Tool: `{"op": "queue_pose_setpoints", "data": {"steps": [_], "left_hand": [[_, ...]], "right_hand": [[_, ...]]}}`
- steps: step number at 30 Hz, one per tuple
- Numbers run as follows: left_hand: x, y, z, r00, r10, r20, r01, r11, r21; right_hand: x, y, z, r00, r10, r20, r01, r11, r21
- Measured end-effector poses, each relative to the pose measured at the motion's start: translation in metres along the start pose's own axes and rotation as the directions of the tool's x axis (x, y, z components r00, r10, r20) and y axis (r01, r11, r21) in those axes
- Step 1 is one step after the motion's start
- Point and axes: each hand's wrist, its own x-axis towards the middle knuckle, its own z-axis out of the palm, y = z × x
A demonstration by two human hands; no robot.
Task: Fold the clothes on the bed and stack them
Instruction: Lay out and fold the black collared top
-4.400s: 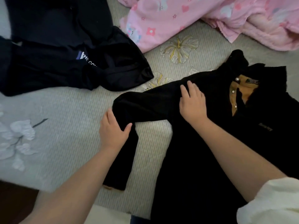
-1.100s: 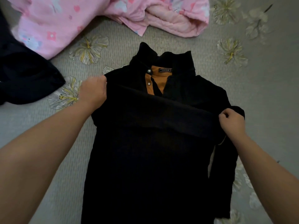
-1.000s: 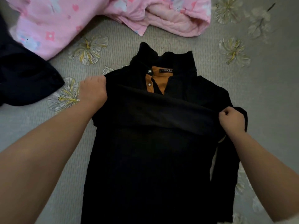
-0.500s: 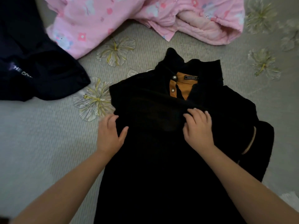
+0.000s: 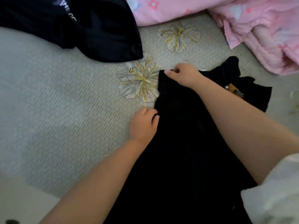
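One black long-sleeved shirt with a mustard inner collar (image 5: pixel 186 143) on the grey flowered bed (image 5: pixel 56 102). Two hands: left hand (image 5: pixel 143 125) and right hand (image 5: pixel 182 75), both pinched on its left edge. Beside: one dark navy printed garment (image 5: pixel 90 26), one pink fleece garment (image 5: pixel 242 25).

A black shirt (image 5: pixel 181 151) with an orange-lined collar lies flat on the bed, filling the lower centre of the frame, collar toward the right. A dark navy garment (image 5: pixel 84 25) with white lettering, apparently loosely folded, sits upper left. Pink clothes (image 5: pixel 242 21) lie crumpled along the top right.

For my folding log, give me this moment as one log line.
step: folding black shirt | left hand: grips its left edge | right hand: pinches its upper left corner | navy garment, pink clothes: untouched
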Motion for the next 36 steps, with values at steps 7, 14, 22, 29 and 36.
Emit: {"op": "queue_pose_setpoints", "data": {"steps": [7, 14, 22, 29, 36], "left_hand": [[-0.003, -0.001, -0.011, 0.996, 0.028, -0.086, -0.044, 0.981, -0.189], [0.001, 0.005, -0.006, 0.981, -0.179, -0.078, 0.137, 0.914, -0.382], [0.008, 0.016, -0.001, 0.963, -0.24, -0.124, 0.202, 0.944, -0.26], [0.009, -0.003, -0.014, 0.987, -0.06, -0.15, 0.064, 0.998, 0.027], [0.001, -0.01, -0.02, 0.994, 0.013, -0.111, 0.018, 0.961, 0.277]], "right_hand": [[0.016, -0.02, 0.0, 0.991, 0.055, 0.12, -0.077, 0.979, 0.189], [0.01, -0.013, -0.003, 0.993, 0.114, 0.018, -0.1, 0.773, 0.627], [0.006, -0.003, -0.01, 0.988, 0.153, -0.02, -0.106, 0.767, 0.633], [0.026, -0.01, 0.011, 0.915, -0.167, -0.368, 0.112, 0.98, -0.166], [0.021, 0.006, 0.033, 0.858, -0.047, -0.511, -0.047, 0.985, -0.168]]}}
